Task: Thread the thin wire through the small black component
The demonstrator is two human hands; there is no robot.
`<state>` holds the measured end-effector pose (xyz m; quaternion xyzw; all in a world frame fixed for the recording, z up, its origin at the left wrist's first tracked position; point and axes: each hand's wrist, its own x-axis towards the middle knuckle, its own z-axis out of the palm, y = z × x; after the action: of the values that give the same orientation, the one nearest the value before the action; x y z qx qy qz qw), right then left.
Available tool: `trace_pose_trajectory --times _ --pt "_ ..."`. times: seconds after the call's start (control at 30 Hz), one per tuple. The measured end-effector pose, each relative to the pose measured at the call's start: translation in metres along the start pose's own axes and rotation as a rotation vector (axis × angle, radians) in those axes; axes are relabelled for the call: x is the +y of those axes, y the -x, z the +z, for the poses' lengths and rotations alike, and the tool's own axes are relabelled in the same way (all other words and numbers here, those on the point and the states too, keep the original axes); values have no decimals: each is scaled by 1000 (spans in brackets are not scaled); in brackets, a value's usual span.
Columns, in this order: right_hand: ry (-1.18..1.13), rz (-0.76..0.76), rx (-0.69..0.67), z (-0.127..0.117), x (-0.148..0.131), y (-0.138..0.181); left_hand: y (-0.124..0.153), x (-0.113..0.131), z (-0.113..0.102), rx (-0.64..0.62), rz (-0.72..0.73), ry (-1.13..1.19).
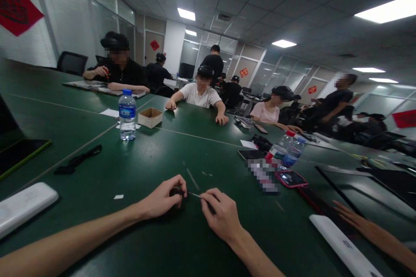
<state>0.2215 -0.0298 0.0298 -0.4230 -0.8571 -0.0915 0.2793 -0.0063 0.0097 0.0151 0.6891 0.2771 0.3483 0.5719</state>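
Note:
Just above the green table [143, 242], my left hand [160, 199] is closed around a small dark rounded object [176, 191], mostly hidden by the fingers. My right hand [223, 214] pinches the end of a thin, pale, shiny strip [195, 195] between thumb and forefinger. That strip spans the short gap between the two hands, pointing at the dark object. Whether it joins the object I cannot tell. A white paper scrap [118, 197] lies left of my left hand.
Beyond my hands stand a water bottle [127, 117] and a small open box [150, 117]. White devices lie at left [27, 207] and right [341, 244]. A pink-edged phone [293, 178] and two bottles stand right. Another person's hand [357, 220] reaches in at right; people sit opposite.

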Motion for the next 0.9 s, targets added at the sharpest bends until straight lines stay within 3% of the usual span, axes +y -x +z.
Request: trace_pose_trajectory --times 0.23,0.43,0.9 --pt "-64 13 14 2 -1 -2 2 13 0 18 16 -152" --pt "-77 10 -15 5 0 -1 -1 8 0 -14 -12 -82" --pt "-42 -19 -58 6 0 -2 0 7 0 38 47 -306"
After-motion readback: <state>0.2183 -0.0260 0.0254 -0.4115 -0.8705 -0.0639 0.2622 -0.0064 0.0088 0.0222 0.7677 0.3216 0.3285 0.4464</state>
